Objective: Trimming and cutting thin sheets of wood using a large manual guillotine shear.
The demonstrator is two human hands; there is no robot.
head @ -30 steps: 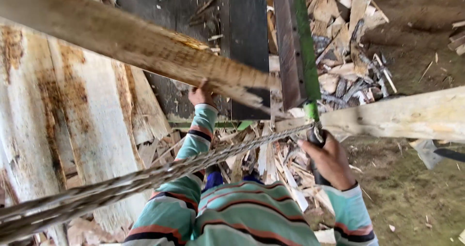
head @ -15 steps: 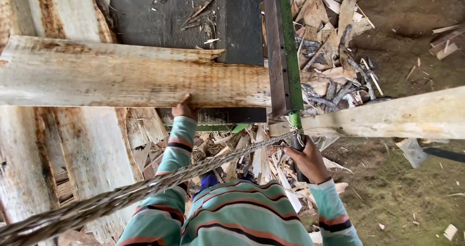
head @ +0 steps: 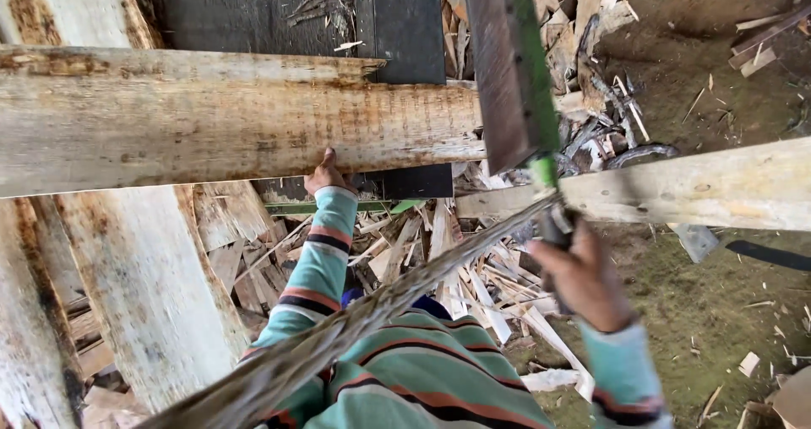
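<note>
at the far left we see rough pale planks [head: 144, 294] leaning upright, bark and rust-coloured stains on them. across the top left runs the big peeled log [head: 211, 133], lying level, its cut end reaching toward the middle of the view. our left hand [head: 325, 176] presses up against the log's lower edge, fingers flat on the wood, steadying it; it is not wrapped around anything. a thick twisted rope [head: 355, 319] cuts diagonally across our striped sleeves from bottom left toward the saw. below, the ground is littered with wood chips and offcuts [head: 439, 252]. moving right, the long saw blade [head: 507, 66] with a green stripe stands nearly upright just past the log's end, and our right hand [head: 587, 281] is clenched around its handle, blurred. a second pale beam [head: 676, 188] crosses level at the right edge. the two hands are well apart.

we judge the step in hand is lining the saw up against the log. a next stroke would call for a firm brace from the left hand and a blade kept square.
</note>
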